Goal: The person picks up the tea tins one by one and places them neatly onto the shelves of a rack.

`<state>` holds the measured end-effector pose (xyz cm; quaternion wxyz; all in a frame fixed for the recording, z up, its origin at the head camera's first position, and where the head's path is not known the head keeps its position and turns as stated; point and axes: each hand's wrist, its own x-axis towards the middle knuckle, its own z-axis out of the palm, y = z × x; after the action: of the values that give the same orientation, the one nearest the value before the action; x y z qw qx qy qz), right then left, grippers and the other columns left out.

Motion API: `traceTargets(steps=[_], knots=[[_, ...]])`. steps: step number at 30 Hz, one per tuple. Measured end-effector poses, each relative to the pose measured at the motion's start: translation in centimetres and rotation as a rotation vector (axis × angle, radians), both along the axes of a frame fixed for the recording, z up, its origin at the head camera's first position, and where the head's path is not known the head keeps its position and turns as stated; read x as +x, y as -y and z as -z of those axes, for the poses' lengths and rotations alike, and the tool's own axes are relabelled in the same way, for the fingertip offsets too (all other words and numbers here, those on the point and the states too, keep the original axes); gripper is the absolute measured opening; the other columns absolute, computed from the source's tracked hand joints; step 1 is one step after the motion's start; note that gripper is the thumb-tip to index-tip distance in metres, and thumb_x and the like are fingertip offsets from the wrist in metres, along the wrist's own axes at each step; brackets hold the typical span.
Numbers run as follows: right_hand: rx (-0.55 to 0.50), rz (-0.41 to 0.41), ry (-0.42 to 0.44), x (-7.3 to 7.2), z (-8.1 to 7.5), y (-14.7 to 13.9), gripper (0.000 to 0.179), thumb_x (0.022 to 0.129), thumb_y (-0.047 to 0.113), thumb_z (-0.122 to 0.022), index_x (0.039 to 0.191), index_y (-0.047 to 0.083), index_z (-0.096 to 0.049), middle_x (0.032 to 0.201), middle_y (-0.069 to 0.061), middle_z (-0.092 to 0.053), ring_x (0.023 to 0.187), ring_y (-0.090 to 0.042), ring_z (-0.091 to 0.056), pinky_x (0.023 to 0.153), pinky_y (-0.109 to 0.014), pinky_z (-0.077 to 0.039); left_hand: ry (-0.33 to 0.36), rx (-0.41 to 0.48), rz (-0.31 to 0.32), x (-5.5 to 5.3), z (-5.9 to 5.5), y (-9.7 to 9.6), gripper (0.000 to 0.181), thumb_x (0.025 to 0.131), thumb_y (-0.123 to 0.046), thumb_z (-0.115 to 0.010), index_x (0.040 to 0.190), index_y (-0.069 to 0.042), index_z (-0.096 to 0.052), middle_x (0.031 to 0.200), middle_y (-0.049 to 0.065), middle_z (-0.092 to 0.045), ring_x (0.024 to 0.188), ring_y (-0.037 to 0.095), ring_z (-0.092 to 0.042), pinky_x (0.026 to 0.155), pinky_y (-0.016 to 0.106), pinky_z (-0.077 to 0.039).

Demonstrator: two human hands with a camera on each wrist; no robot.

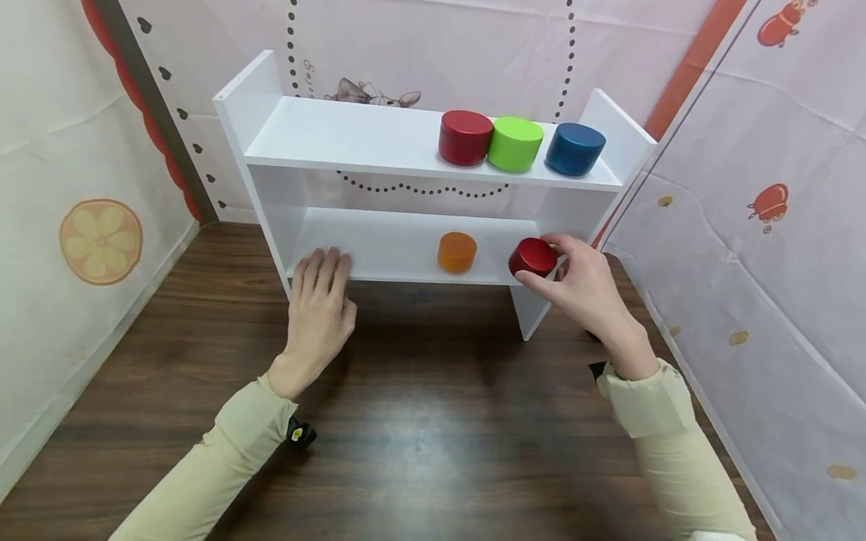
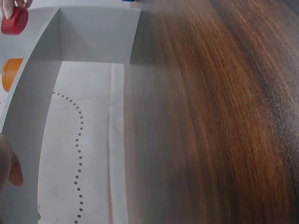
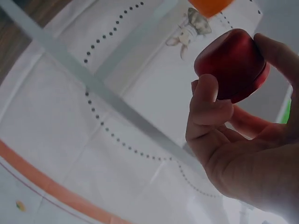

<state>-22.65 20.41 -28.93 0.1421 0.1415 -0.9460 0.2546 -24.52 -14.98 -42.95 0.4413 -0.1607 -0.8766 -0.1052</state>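
My right hand (image 1: pixel 588 289) pinches a round red tin (image 1: pixel 533 257) between thumb and fingers, at the right end of the lower shelf (image 1: pixel 389 237). The right wrist view shows the same red tin (image 3: pixel 229 63) between the fingertips; whether it touches the shelf I cannot tell. To its left on that shelf sits an orange round tin (image 1: pixel 456 252). My left hand (image 1: pixel 316 308) lies with straight fingers on the front edge of the lower shelf, near its left end, holding nothing. Only a bit of this hand shows in the left wrist view.
On the upper shelf (image 1: pixel 358 135) of the white rack stand a larger red tin (image 1: pixel 465 138), a lime green tin (image 1: pixel 516 144) and a blue tin (image 1: pixel 575 149), towards the right. Side panels close both ends. Dark wooden tabletop (image 1: pixel 419 421) lies in front; printed cloth surrounds it.
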Motion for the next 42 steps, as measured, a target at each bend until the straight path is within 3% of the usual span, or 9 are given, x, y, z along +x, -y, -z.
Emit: traceTargets(steps=[5,11,21,29,33,37,40,42], knots=[[-0.008,-0.004,0.059,-1.8,0.8,0.9,0.059,0.082,0.034,-0.073,0.129,0.004,-0.055,0.116,-0.015,-0.063,0.086,-0.029,-0.058,0.069,-0.031,-0.052,-0.009,-0.001,-0.014,-0.2,0.1,-0.3,0.053,0.078,0.002,-0.049,0.131,0.002,-0.051,0.137,0.023,-0.052,0.131,0.042,-0.044,0.113,0.054,-0.03],[0.001,-0.01,0.097,-3.2,1.7,1.7,0.061,0.082,0.034,-0.073,0.131,0.005,-0.053,0.121,-0.015,-0.061,0.094,-0.03,-0.058,0.078,-0.041,-0.056,-0.017,-0.005,-0.022,-0.3,0.2,-0.5,0.054,0.077,0.002,-0.051,0.131,0.001,-0.051,0.137,0.022,-0.052,0.13,0.041,-0.045,0.113,0.053,-0.031],[0.028,0.001,0.123,-4.4,2.2,2.7,0.069,0.079,0.035,-0.075,0.134,0.002,-0.05,0.128,-0.018,-0.058,0.109,-0.035,-0.056,0.087,-0.046,-0.055,-0.019,0.019,-0.026,-0.3,0.2,-0.7,0.053,0.078,0.001,-0.048,0.131,0.002,-0.05,0.137,0.022,-0.052,0.131,0.042,-0.044,0.114,0.053,-0.03],[0.057,0.0,0.12,-4.3,2.4,3.0,0.072,0.081,0.04,-0.072,0.139,0.005,-0.047,0.131,-0.017,-0.057,0.101,-0.031,-0.057,0.085,-0.045,-0.056,-0.009,0.012,-0.035,-0.2,0.2,-0.4,0.054,0.078,0.0,-0.048,0.132,0.001,-0.05,0.137,0.022,-0.052,0.131,0.041,-0.044,0.114,0.053,-0.029],[0.007,0.013,0.021,-3.1,2.4,2.1,0.066,0.085,0.041,-0.068,0.136,0.004,-0.05,0.122,-0.018,-0.061,0.082,-0.026,-0.059,0.07,-0.034,-0.055,-0.004,0.011,-0.032,-0.1,0.2,-0.3,0.054,0.078,0.001,-0.049,0.132,0.001,-0.05,0.137,0.022,-0.052,0.131,0.041,-0.044,0.114,0.052,-0.029],[-0.173,0.047,-0.19,-1.5,3.3,-0.3,0.04,0.084,0.027,-0.072,0.112,0.0,-0.064,0.093,-0.015,-0.07,0.065,-0.009,-0.059,0.058,-0.014,-0.044,-0.003,0.018,-0.021,0.0,0.2,-0.3,0.054,0.078,0.001,-0.049,0.132,0.001,-0.05,0.138,0.022,-0.052,0.132,0.041,-0.044,0.114,0.052,-0.029],[-0.336,0.096,-0.332,-0.5,4.1,-2.2,0.02,0.083,0.011,-0.07,0.094,-0.005,-0.068,0.07,0.004,-0.067,0.057,0.008,-0.052,0.054,-0.006,-0.037,-0.005,0.014,-0.022,0.0,0.2,-0.2,0.054,0.079,0.0,-0.049,0.133,0.001,-0.05,0.138,0.022,-0.051,0.132,0.041,-0.043,0.115,0.052,-0.029],[-0.422,0.152,-0.394,-0.5,5.1,-3.9,0.016,0.084,0.009,-0.068,0.089,-0.006,-0.067,0.065,0.018,-0.061,0.055,0.015,-0.048,0.054,-0.006,-0.037,-0.006,0.008,-0.025,0.1,0.2,-0.1,0.053,0.08,0.0,-0.049,0.133,0.001,-0.05,0.138,0.022,-0.051,0.132,0.041,-0.044,0.115,0.051,-0.029]])
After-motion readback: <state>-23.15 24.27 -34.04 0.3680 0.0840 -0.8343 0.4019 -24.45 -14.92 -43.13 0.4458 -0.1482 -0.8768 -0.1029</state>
